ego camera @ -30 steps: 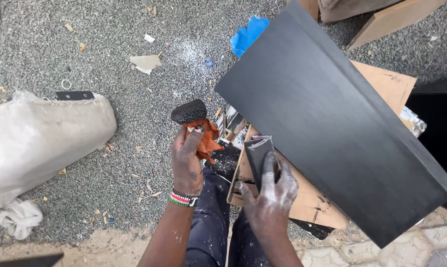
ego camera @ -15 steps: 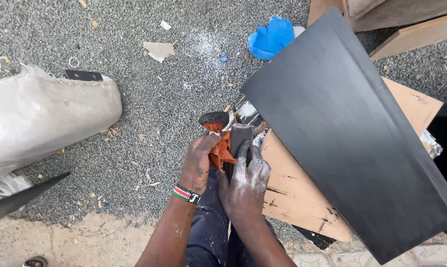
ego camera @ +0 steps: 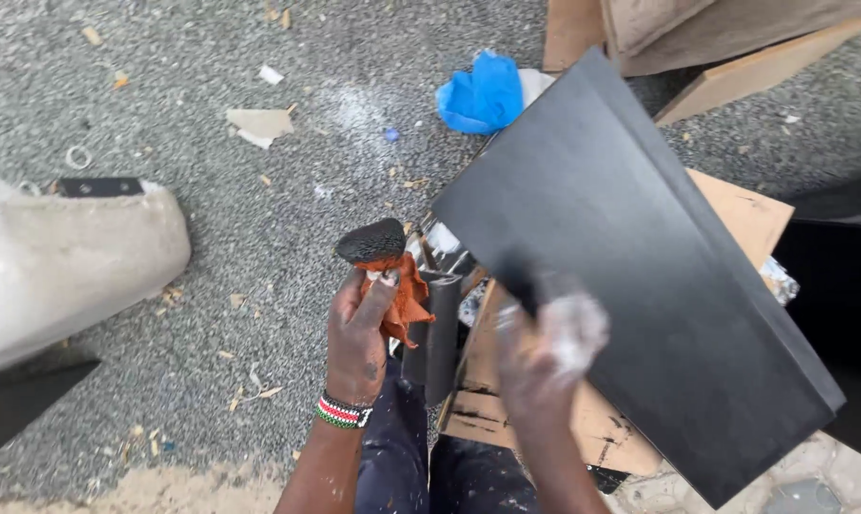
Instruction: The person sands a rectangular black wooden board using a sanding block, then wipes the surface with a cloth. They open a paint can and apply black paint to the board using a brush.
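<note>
The left hand (ego camera: 359,333) is closed around an orange rag (ego camera: 404,295), thumb and fingers pinching the crumpled cloth so that it bunches out to the right of the palm. Just above the knuckles, touching the top of the rag, sits a dark rounded pad (ego camera: 371,240) with a speckled surface. A beaded wristband (ego camera: 342,412) circles the left wrist.

The right hand (ego camera: 549,338), whitened with dust or paint, is blurred; its fingers curl around a dark narrow object (ego camera: 518,281), but I cannot tell what that object is or how firmly it is gripped. This hand hovers at the lower left edge of a large black board (ego camera: 640,276), which lies tilted across a sheet of brown cardboard (ego camera: 749,214) on the ground.

Between the two hands a dark grey strip (ego camera: 437,333) stands roughly upright, just beside the rag and close to the person's dark trousers (ego camera: 397,457).

The gravel ground (ego camera: 259,190) is littered with scraps. A crumpled blue cloth (ego camera: 483,93) lies beyond the board's upper corner, well apart from both hands. A pale bulky sack (ego camera: 59,257) rests at the left.
</note>
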